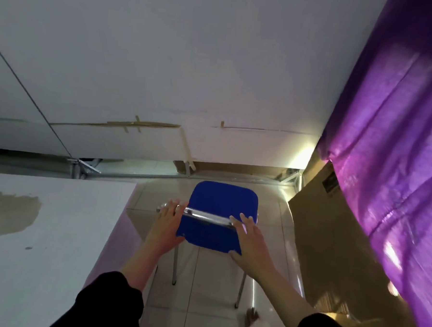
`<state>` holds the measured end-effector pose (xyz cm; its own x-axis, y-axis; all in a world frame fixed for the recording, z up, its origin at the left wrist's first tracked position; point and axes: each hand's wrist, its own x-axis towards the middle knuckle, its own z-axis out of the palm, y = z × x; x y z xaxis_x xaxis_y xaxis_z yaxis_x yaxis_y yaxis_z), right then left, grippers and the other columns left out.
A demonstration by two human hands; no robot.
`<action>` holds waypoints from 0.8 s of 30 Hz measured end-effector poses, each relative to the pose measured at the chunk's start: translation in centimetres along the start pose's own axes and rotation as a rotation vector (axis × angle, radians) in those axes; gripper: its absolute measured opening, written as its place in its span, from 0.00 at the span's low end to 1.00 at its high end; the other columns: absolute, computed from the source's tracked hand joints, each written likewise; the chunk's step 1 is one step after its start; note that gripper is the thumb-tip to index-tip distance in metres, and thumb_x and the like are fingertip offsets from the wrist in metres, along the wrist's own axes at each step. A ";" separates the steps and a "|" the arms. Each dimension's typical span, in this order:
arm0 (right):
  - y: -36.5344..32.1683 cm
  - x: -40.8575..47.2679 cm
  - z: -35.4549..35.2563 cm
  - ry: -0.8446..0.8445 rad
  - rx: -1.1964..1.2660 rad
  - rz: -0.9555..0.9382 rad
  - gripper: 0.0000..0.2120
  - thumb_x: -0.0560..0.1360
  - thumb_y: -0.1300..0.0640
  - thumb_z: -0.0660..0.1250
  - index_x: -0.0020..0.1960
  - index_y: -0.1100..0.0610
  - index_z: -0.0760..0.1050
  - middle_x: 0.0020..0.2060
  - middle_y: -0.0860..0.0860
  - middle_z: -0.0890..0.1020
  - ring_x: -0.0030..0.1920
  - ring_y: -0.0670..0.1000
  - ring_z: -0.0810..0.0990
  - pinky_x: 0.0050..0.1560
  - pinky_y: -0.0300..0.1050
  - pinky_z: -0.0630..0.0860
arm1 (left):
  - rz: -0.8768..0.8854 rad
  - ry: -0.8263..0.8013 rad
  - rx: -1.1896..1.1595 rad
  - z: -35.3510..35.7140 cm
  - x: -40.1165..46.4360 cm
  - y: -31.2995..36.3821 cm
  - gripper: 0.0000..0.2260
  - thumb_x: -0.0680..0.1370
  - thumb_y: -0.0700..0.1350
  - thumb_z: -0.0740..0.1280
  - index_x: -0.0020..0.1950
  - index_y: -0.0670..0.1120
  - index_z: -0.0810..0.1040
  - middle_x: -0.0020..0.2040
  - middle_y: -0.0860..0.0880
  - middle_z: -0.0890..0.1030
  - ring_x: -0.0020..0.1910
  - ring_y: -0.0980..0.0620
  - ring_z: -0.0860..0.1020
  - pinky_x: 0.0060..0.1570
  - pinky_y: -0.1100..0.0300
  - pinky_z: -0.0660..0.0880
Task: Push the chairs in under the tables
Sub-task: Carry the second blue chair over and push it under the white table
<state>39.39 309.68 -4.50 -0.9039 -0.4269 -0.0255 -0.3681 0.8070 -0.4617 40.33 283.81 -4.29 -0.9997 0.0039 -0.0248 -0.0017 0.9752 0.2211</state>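
Between a white surface (pixel 43 229) on the left and a cardboard box (pixel 330 244) on the right, a blue chair (pixel 223 201) stood on the tiled floor (pixel 203 287), its seat pointing away from the person toward a second, long white surface (pixel 164 85) ahead. The front edge of the seat lay close to that far surface's near edge but was not under it; most of the seat was still out in the open. The left hand (pixel 165 225) rested on the left end of the backrest, its fingers (pixel 172 206) curled over the shiny metal bar (pixel 207 216) that ran across the top of the back, so they were gripping the chair. The right hand (pixel 252 240) lay on the right end of the backrest, with its fingers (pixel 244 221) spread flat over the bar and the thumb down on the blue back, pressing rather than wrapping tight. Both forearms came out of dark sleeves (pixel 110 300) at the bottom of the view. Two thin metal legs (pixel 175 266) of the chair showed below the backrest. A purple curtain (pixel 391 147) hung at the far right, draped over the box. The nearer surface had a brownish stain (pixel 7 215) on it.
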 end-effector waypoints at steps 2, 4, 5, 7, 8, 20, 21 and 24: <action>0.9 4.1 -0.1 -0.089 -0.031 -0.053 0.42 0.74 0.51 0.69 0.77 0.47 0.44 0.77 0.51 0.46 0.76 0.54 0.41 0.74 0.53 0.45 | -0.040 -0.072 0.040 0.0 2.9 -0.5 0.39 0.70 0.52 0.72 0.75 0.48 0.55 0.76 0.45 0.55 0.77 0.42 0.48 0.74 0.43 0.52; 1.8 7.9 0.2 -0.180 -0.034 -0.081 0.43 0.74 0.51 0.69 0.77 0.47 0.43 0.77 0.51 0.47 0.76 0.53 0.42 0.73 0.52 0.41 | -0.037 -0.204 0.152 -0.9 5.8 -0.5 0.33 0.72 0.51 0.70 0.74 0.50 0.59 0.75 0.47 0.59 0.76 0.43 0.50 0.75 0.46 0.49; 2.0 9.1 0.4 -0.238 -0.056 -0.085 0.43 0.74 0.51 0.69 0.77 0.47 0.44 0.77 0.51 0.49 0.76 0.53 0.44 0.73 0.53 0.40 | -0.042 -0.286 0.209 -1.1 6.6 -0.3 0.28 0.73 0.50 0.68 0.72 0.51 0.64 0.72 0.48 0.64 0.75 0.45 0.55 0.74 0.47 0.52; 2.5 11.3 1.2 -0.370 -0.048 -0.102 0.37 0.74 0.55 0.68 0.76 0.47 0.50 0.76 0.50 0.56 0.76 0.53 0.50 0.74 0.53 0.42 | -0.117 -0.376 0.240 -0.9 8.7 -0.5 0.18 0.75 0.46 0.66 0.64 0.54 0.72 0.64 0.51 0.73 0.68 0.48 0.68 0.68 0.49 0.64; 2.6 11.9 1.6 -0.437 0.003 -0.104 0.34 0.75 0.58 0.67 0.75 0.45 0.54 0.75 0.48 0.59 0.74 0.52 0.55 0.74 0.51 0.45 | -0.150 -0.407 0.253 -0.5 9.1 -0.7 0.15 0.75 0.44 0.65 0.61 0.55 0.74 0.60 0.52 0.76 0.64 0.49 0.72 0.62 0.49 0.70; 2.6 23.3 0.6 -0.694 0.235 -0.280 0.38 0.71 0.63 0.65 0.74 0.42 0.53 0.71 0.46 0.65 0.67 0.51 0.67 0.67 0.46 0.66 | -0.270 -0.400 0.422 -1.4 17.8 -4.1 0.20 0.76 0.38 0.62 0.65 0.56 0.72 0.61 0.54 0.77 0.61 0.51 0.74 0.57 0.57 0.68; 3.0 24.7 0.5 -0.701 0.224 -0.292 0.38 0.71 0.63 0.65 0.74 0.42 0.53 0.71 0.46 0.65 0.67 0.51 0.68 0.66 0.46 0.66 | -0.281 -0.387 0.411 -1.4 18.8 -4.2 0.19 0.76 0.39 0.61 0.64 0.55 0.73 0.60 0.53 0.78 0.61 0.51 0.74 0.57 0.58 0.67; 4.3 28.1 -0.5 -0.729 0.155 -0.324 0.39 0.72 0.64 0.64 0.74 0.40 0.51 0.70 0.45 0.66 0.64 0.50 0.69 0.63 0.46 0.67 | -0.335 -0.348 0.349 -1.5 21.0 -3.9 0.17 0.76 0.38 0.60 0.61 0.52 0.76 0.56 0.52 0.80 0.58 0.51 0.76 0.53 0.59 0.65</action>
<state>12.31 301.40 -6.75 -0.3689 -0.8310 -0.4163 -0.5045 0.5552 -0.6612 19.26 279.73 -4.21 -0.8791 -0.3018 -0.3688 -0.2484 0.9506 -0.1859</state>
